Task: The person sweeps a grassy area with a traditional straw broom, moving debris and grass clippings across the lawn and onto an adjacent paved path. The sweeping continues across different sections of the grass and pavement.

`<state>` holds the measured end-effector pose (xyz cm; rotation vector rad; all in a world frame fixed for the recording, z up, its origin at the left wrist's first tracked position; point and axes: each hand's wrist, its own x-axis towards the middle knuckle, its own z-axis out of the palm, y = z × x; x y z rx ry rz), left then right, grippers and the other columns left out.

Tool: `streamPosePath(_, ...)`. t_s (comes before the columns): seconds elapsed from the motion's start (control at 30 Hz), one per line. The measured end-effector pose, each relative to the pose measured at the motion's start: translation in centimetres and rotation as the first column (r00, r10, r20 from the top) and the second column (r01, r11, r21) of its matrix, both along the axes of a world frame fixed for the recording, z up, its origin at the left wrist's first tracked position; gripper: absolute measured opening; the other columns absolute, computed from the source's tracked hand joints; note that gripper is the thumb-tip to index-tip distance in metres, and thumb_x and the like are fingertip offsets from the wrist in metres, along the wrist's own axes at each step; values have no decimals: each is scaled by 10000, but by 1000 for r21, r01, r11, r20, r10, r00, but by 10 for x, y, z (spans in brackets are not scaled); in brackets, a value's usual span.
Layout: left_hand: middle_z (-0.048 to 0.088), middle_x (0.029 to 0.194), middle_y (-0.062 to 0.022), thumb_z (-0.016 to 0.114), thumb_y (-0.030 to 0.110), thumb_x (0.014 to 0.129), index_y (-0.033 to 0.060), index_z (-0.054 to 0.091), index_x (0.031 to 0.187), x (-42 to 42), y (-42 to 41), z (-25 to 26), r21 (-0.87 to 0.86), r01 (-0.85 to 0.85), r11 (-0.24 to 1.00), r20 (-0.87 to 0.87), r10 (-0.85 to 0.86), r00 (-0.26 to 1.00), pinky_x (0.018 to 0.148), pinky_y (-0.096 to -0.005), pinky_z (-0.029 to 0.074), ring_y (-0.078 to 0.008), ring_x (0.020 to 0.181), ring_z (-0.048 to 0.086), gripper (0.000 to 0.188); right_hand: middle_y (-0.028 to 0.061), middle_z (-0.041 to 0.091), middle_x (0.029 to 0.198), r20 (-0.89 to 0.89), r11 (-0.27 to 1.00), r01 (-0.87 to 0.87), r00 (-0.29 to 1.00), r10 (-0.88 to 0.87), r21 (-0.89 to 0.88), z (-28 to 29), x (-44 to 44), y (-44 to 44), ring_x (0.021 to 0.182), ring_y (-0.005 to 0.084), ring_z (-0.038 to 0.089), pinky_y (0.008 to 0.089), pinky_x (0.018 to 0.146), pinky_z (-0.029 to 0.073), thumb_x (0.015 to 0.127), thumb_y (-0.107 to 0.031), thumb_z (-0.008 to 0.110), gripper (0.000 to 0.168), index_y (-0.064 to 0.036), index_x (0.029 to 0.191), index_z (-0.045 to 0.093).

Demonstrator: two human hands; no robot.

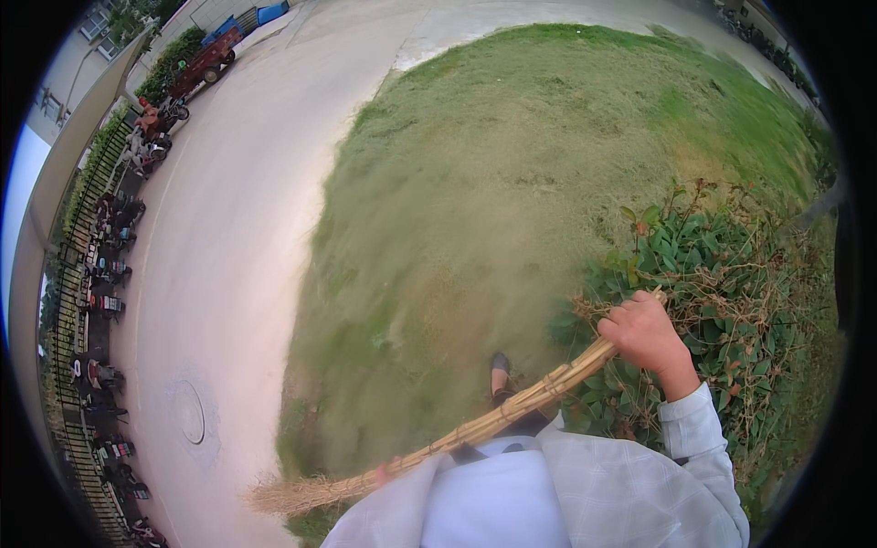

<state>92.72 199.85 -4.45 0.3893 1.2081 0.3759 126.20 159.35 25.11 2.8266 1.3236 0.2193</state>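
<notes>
My right hand (644,335) is closed around the upper end of a long broom (503,409) made of bundled stalks. Its handle runs slantwise across the front of my body, bound at intervals with ties and a reddish band. The frayed bristle head (291,494) is at the lower left, over the seam of grass and pavement. My left hand is out of view. Just beyond my right hand grows a leafy shrub (706,253) tangled with dry stems. One of my feet, in a dark shoe (501,363), shows on the grass.
Mown lawn (521,157) with dry clippings spreads ahead, edged by a concrete road (226,226) with a round manhole cover (188,412). Several parked scooters (106,305) line a metal fence (65,301) at left. A red cargo tricycle (207,65) stands farther off.
</notes>
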Motion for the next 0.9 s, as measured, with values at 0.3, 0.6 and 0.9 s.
streamPosePath(0.3, 428, 1023, -106, 485, 321, 735, 135, 360, 1050, 106, 41, 16, -36, -71, 997, 180, 76, 981, 791, -441, 378, -255, 929, 439, 387, 27, 392, 533, 49, 997, -11, 999, 7, 72, 20, 129, 38, 535, 196, 449, 315, 520, 319, 521, -96, 542, 151, -109, 572, 400)
streamPosePath(0.6, 425, 1023, -119, 544, 102, 660, 57, 333, 1065, 270, 103, 55, -257, -113, 960, 264, 182, 947, 801, -419, 383, -263, 949, 433, 459, 40, 401, 548, 45, 998, 27, 999, -29, 52, -6, 248, 113, 556, 218, 453, 326, 535, 321, 514, -97, 556, 166, -104, 580, 403)
streamPosePath(0.9, 390, 1051, -149, 436, 322, 748, 55, 362, 1042, 471, 247, 18, -175, -47, 983, 160, 75, 984, 861, -515, 313, -329, 1017, 379, 404, 45, 406, 544, 32, 998, 68, 997, -69, 15, -2, 416, 266, 560, 228, 456, 326, 536, 318, 493, -57, 547, 164, -100, 566, 407)
